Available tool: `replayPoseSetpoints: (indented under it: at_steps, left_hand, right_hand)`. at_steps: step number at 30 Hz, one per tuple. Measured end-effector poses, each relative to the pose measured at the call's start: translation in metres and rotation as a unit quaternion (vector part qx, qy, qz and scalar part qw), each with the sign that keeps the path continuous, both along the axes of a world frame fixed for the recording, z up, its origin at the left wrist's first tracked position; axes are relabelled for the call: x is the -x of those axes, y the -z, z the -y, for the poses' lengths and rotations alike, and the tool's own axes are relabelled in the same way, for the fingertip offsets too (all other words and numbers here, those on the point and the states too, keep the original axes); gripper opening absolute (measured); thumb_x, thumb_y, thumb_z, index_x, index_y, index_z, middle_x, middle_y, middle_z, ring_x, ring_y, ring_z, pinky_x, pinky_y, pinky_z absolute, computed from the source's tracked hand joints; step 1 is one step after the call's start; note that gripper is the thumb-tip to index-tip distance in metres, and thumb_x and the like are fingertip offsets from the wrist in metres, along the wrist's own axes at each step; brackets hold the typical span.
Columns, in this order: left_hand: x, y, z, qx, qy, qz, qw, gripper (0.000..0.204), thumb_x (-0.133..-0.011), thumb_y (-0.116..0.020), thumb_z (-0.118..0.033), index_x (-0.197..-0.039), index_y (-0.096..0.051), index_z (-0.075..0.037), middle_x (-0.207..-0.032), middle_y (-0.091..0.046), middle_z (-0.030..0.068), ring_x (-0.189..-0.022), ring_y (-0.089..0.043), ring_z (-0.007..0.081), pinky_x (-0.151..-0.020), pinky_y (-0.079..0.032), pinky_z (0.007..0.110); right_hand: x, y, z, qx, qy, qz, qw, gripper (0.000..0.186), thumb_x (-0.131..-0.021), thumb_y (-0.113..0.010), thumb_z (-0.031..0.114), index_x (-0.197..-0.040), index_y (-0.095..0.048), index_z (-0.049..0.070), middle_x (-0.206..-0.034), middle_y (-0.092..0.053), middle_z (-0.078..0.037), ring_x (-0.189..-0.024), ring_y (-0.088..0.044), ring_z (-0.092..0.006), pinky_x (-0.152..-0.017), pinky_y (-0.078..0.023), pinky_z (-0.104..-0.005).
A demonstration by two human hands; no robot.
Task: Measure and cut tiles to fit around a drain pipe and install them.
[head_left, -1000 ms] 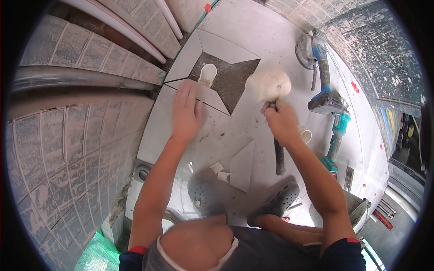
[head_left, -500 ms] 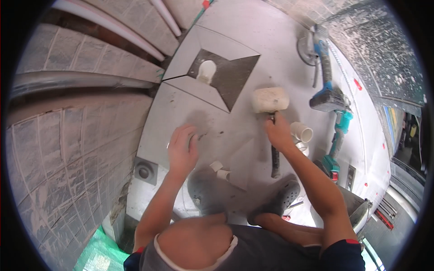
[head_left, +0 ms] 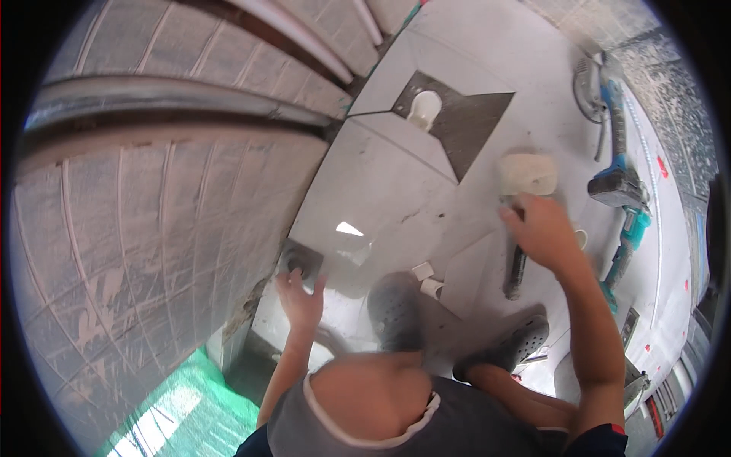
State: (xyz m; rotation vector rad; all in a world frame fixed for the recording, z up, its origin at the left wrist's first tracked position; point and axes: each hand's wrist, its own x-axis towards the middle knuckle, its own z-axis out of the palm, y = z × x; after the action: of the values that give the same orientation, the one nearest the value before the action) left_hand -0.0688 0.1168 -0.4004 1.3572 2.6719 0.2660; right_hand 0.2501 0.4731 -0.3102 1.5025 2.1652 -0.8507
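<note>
My right hand [head_left: 544,232] is shut on the dark handle of a rubber mallet [head_left: 515,274]. Its white head [head_left: 527,174] is just over the pale floor tile [head_left: 381,183], beside a dark triangular cutout [head_left: 476,126]. My left hand [head_left: 299,301] rests with its fingers spread on the tile's near left corner, touching the edge of a small square floor drain [head_left: 303,259]. It holds nothing. A white fitting [head_left: 424,108] sits in the cutout at the far end.
A tiled wall [head_left: 152,228] and white pipes [head_left: 297,34] run along the left. An angle grinder [head_left: 601,91] and a teal cordless tool [head_left: 628,236] lie to the right. My grey clogs [head_left: 396,312] [head_left: 510,346] stand on the tiles by two small white pieces [head_left: 426,278]. Green sheeting [head_left: 190,404] lies at lower left.
My left hand has slid back from the far part of the tile to the near left corner by the drain. The mallet has shifted right and nearer to me.
</note>
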Motion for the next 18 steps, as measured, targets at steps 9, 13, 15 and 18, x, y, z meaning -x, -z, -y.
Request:
replayPoseSetpoints:
  at_steps: [9, 13, 15, 18]
  left_hand:
    - [-0.042, -0.085, -0.115, -0.024, -0.099, 0.218, 0.971, 0.028, -0.095, -0.074, -0.021, -0.089, -0.057, 0.001, -0.094, -0.049, 0.0115, -0.085, -0.05, 0.0291, -0.073, -0.042, 0.041]
    - [-0.05, -0.094, -0.206, -0.041, -0.088, 0.452, 0.887, 0.036, -0.105, -0.064, -0.03, -0.111, -0.069, 0.005, -0.098, -0.072, 0.0089, -0.092, -0.066, 0.0176, -0.085, -0.052, 0.033]
    - [-0.05, -0.083, -0.254, -0.018, -0.054, 0.531, 0.845, 0.039, -0.106, -0.063, -0.033, -0.112, -0.071, 0.005, -0.1, -0.074, 0.0074, -0.093, -0.068, 0.0149, -0.088, -0.052, 0.03]
    - [-0.045, -0.061, -0.312, -0.004, -0.021, 0.604, 0.796, 0.033, -0.106, -0.061, -0.024, -0.116, -0.068, 0.007, -0.109, -0.073, 0.0047, -0.096, -0.066, 0.0109, -0.089, -0.051, 0.029]
  right_hand:
    - [0.01, 0.035, 0.026, 0.167, 0.023, -0.304, 0.938, 0.035, -0.099, -0.069, 0.035, -0.108, -0.07, 0.0, -0.095, -0.074, -0.018, -0.086, -0.073, -0.0352, -0.081, -0.055, -0.0459]
    - [0.04, 0.039, 0.022, 0.309, 0.174, -0.399, 0.845, 0.04, -0.099, -0.07, 0.039, -0.109, -0.069, 0.0, -0.088, -0.071, -0.009, -0.079, -0.07, -0.019, -0.071, -0.054, -0.0348]
    - [0.044, 0.041, 0.007, 0.373, 0.251, -0.411, 0.793, 0.041, -0.099, -0.071, 0.04, -0.109, -0.069, 0.0, -0.085, -0.069, -0.006, -0.075, -0.067, -0.0138, -0.067, -0.052, -0.0308]
    - [0.049, 0.04, -0.02, 0.296, 0.267, -0.41, 0.82, 0.038, -0.099, -0.071, 0.038, -0.109, -0.069, 0.001, -0.078, -0.067, -0.003, -0.069, -0.061, -0.0093, -0.061, -0.048, -0.027]
